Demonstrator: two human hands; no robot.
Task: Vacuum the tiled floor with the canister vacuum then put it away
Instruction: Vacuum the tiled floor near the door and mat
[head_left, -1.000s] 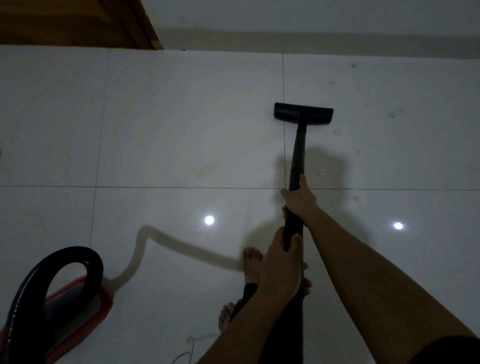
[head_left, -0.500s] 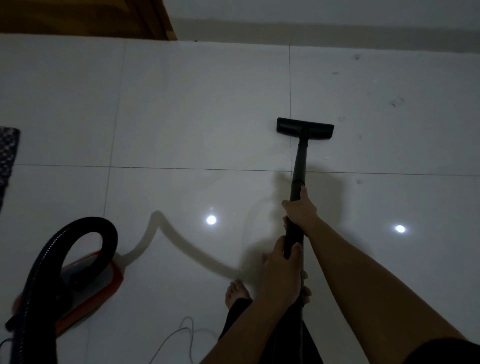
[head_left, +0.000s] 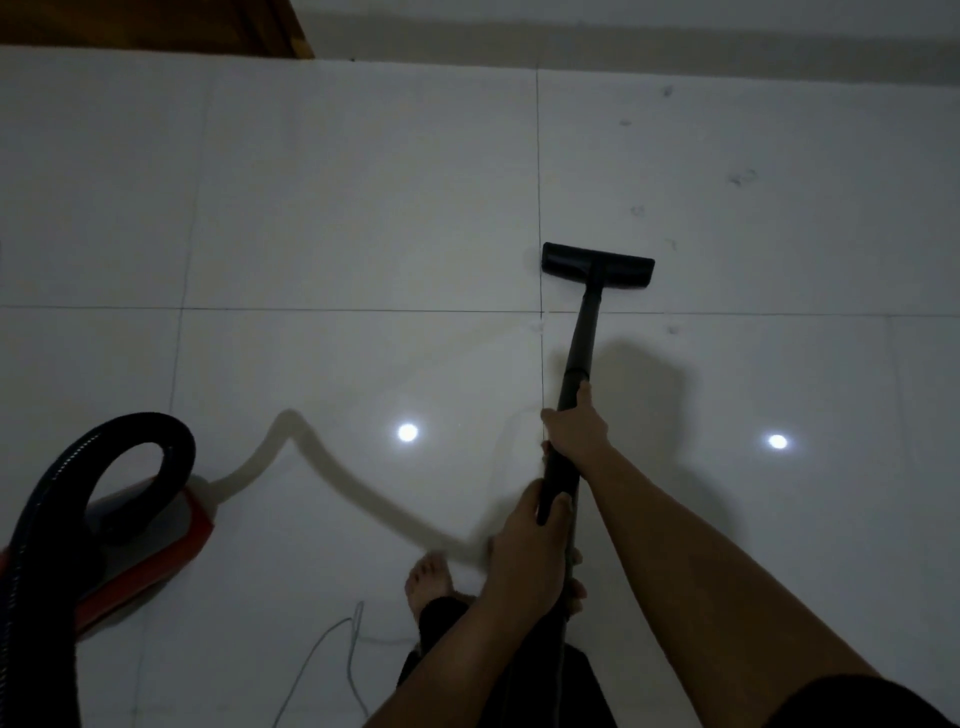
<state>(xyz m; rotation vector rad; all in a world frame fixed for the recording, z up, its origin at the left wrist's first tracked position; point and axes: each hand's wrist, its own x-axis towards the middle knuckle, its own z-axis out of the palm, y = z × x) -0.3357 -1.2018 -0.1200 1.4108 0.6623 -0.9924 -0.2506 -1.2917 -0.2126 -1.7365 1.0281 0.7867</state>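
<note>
Now the black nozzle (head_left: 597, 271) sits closer to the cross of the tile joints than it did a second ago, when it lay well out on the far tile. The person is drawing the stroke back, and the red vacuum body (head_left: 150, 540) with its looped hose (head_left: 104, 441) shows more fully at the left. I take this for the pull half of a pass. The floor (head_left: 337, 182) is not finished, since dark specks (head_left: 743, 178) lie on the tile beyond and to the right of the nozzle, and a small tuft sits just by the joint near the tube (head_left: 584, 338). Putting the machine away looks some way off.

The right hand (head_left: 576, 428) is the forward one, arm stretched nearly straight, fingers wrapped round the tube with the thumb lying up along it. The left hand (head_left: 530, 551) grips lower down, close to the body, fingers curled over the tube's end where the hose runs down past the legs. A bare foot (head_left: 428, 577) stands just left of that hand, and a thin cord (head_left: 332, 639) trails loose on the tiles near it.
</note>
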